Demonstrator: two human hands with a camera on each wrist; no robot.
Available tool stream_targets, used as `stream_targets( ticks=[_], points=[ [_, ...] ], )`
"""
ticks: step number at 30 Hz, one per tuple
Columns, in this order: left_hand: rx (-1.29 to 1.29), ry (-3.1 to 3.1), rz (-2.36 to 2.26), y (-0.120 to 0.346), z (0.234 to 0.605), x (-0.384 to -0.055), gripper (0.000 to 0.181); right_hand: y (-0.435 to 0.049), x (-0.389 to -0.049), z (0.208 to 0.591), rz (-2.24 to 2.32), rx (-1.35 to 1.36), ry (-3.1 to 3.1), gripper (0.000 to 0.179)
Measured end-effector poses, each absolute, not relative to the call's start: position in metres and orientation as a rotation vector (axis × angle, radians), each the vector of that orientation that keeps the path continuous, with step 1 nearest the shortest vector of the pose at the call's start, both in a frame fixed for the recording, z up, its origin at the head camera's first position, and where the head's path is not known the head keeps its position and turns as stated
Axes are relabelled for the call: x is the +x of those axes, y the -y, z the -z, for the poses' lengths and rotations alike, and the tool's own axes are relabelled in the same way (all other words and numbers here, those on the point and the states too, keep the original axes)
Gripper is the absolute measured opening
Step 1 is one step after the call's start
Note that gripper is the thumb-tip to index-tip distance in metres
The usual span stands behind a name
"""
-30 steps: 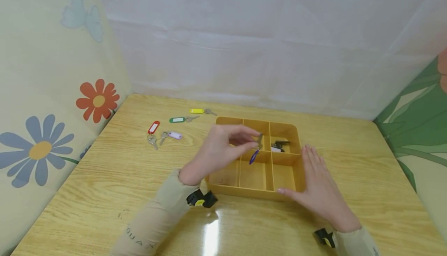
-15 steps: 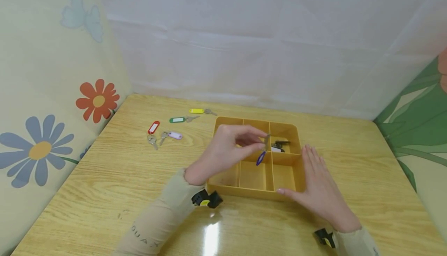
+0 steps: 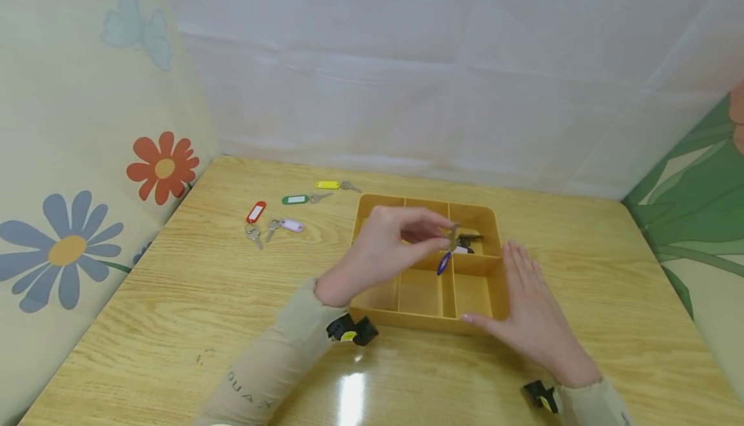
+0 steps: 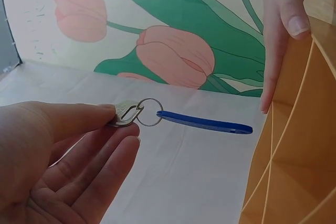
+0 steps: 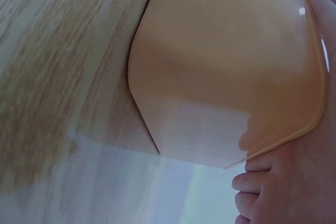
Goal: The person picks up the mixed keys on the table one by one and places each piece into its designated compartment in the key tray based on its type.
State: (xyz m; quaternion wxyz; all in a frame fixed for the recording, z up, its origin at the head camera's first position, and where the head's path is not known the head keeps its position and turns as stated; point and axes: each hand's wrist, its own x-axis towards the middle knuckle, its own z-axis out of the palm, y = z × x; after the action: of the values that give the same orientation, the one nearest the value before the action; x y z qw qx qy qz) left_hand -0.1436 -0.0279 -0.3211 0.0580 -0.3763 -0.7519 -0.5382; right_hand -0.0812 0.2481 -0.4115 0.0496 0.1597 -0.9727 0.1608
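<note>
In the head view, my left hand [image 3: 380, 245] is over the divided yellow-orange box [image 3: 401, 319]. Thumb and fingers pinch a metal key [image 4: 125, 113], joined by a ring to a blue key tag [image 4: 205, 122]. That tag hangs below the fingers, above the dividers near the far right compartment. Inside this compartment lie dark keys [image 3: 472, 238] with a white label, partly overlapped by the held key. My right hand [image 3: 535, 313] rests against the box's near right corner, fingers straight along the side wall and thumb on the front rim. The right wrist view shows its fingertips [image 5: 247, 182] by the box.
Left of the box, tagged keys lie on the wooden table [image 3: 174, 323]: a yellow tag [image 3: 327, 184], a green tag [image 3: 295, 199], a red tag [image 3: 256, 212] and a lilac tag [image 3: 292, 225]. A white cloth [image 3: 407, 90] hangs behind the table.
My left hand has moved to the right with the key and its blue tag, from above the middle compartments toward the far right one. My right hand and the box have stayed put.
</note>
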Motion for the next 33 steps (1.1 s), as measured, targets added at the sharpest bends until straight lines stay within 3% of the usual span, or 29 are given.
stream_targets(
  ticks=[33],
  points=[
    [-1.171, 2.292, 1.696, 0.010, 0.321, -0.141, 0.020, -0.249, -0.081, 0.410, -0.511, 0.490, 2.971, 0.129]
  ],
)
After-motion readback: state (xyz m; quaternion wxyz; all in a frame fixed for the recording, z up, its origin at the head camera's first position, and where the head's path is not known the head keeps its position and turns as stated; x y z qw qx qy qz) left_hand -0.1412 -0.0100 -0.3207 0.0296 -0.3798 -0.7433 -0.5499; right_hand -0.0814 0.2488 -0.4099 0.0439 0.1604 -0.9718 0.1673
